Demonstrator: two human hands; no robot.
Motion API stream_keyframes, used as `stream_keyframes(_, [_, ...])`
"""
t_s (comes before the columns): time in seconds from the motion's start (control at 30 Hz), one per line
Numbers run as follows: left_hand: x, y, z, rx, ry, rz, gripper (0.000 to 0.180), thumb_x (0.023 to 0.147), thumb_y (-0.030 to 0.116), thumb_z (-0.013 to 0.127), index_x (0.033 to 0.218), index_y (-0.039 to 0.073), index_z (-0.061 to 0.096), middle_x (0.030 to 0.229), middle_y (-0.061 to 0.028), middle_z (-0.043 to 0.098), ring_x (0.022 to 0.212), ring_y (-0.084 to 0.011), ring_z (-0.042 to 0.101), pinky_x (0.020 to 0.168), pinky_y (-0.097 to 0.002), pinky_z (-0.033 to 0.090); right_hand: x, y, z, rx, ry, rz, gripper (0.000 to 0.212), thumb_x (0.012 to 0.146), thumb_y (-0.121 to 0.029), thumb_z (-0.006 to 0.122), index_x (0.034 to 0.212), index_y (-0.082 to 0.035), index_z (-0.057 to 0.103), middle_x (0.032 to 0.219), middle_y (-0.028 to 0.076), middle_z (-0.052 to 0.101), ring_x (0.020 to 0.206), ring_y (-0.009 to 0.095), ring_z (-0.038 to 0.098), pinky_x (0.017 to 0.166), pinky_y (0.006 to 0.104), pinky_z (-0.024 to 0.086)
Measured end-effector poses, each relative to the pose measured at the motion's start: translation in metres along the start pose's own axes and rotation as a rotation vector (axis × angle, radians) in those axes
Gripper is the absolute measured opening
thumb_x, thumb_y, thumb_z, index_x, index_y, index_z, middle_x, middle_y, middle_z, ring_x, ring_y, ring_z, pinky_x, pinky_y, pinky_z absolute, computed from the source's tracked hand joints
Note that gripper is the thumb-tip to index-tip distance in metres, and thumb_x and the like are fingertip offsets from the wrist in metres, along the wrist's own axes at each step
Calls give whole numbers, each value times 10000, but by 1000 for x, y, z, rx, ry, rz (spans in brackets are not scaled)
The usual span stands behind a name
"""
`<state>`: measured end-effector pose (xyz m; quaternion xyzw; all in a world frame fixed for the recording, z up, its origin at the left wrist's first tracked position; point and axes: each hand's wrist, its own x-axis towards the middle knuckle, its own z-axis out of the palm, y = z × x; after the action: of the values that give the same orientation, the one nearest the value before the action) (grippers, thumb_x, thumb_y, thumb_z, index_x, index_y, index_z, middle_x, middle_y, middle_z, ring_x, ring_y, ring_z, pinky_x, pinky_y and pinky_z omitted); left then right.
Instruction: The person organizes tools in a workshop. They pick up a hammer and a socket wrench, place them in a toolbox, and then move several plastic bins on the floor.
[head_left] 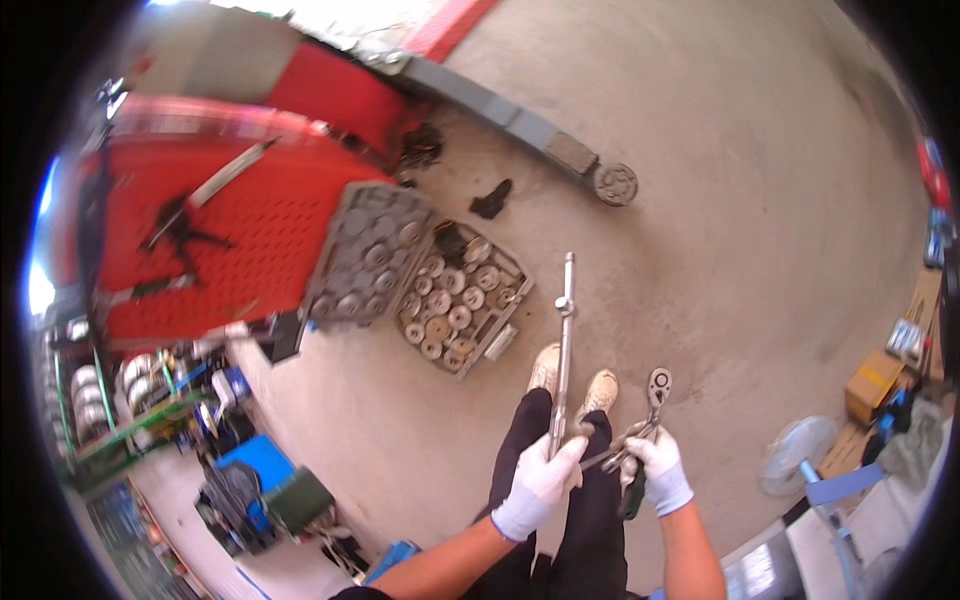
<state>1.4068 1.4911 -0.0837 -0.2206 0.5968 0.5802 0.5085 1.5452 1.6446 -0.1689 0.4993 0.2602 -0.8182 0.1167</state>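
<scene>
My left hand [541, 482], in a white glove, is closed around a long chrome bar [565, 370] with a collar near its far end. The bar points away from me, above my shoes. A short metal piece [600, 458] sticks out between the two hands; which hand grips it I cannot tell. My right hand [660, 462], also gloved, is closed on a ratchet wrench [658, 388], its round head pointing away from me. Other metal parts are bunched by those fingers, too small to name. A dark handle [634, 495] hangs below them.
An opened grey case [505, 325] with several round metal adapters lies on the floor ahead, left. Beside it stands a red perforated panel [235, 230]. A grey lift arm [480, 100] with a round pad reaches across the floor. At right are a fan [800, 455] and cardboard boxes [873, 383].
</scene>
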Motion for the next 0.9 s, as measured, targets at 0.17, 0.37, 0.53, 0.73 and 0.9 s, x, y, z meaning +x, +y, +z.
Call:
stream_keyframes(0.17, [-125, 29, -18, 38, 43, 193, 380, 985, 261, 685, 1243, 2, 583, 831, 15, 604, 672, -45, 528, 591, -221, 434, -157, -25, 127, 63, -261, -116, 171, 994, -80, 600, 1068, 72, 624, 859, 173, 696, 582, 164, 610, 502, 304, 528])
stream_keyframes(0.37, [-229, 43, -113, 130, -234, 195, 343, 989, 243, 675, 1184, -23, 584, 970, -48, 689, 890, -122, 671, 794, -284, 561, -217, 14, 235, -211, -280, -281, 217, 1001, -109, 603, 1168, 28, 594, 866, 113, 685, 599, 150, 619, 518, 274, 512])
stream_keyframes(0.53, [-307, 49, -237, 171, -41, 354, 315, 956, 265, 714, 1076, -12, 625, 815, -24, 653, 734, -92, 611, 685, -278, 515, -235, 72, 345, -486, -171, -342, 148, 1011, -143, 611, 1037, 0, 583, 824, 101, 648, 565, 154, 591, 485, 292, 490])
stream_keyframes(0.73, [-380, -11, -429, 233, 302, 426, 366, 931, 353, 714, 1057, 15, 651, 807, -74, 671, 729, -154, 638, 706, -332, 524, -250, 138, 465, -550, -219, -236, 181, 997, -205, 620, 1021, -30, 584, 688, 72, 568, 492, 140, 532, 456, 299, 478])
stream_keyframes(0.9, [-416, -109, -566, 157, 780, 405, 312, 905, 328, 732, 954, 27, 665, 723, -88, 677, 645, -178, 663, 628, -363, 528, -282, 155, 634, -660, -604, -195, 189, 1002, -181, 615, 1108, -29, 579, 814, 44, 605, 567, 122, 570, 485, 284, 487])
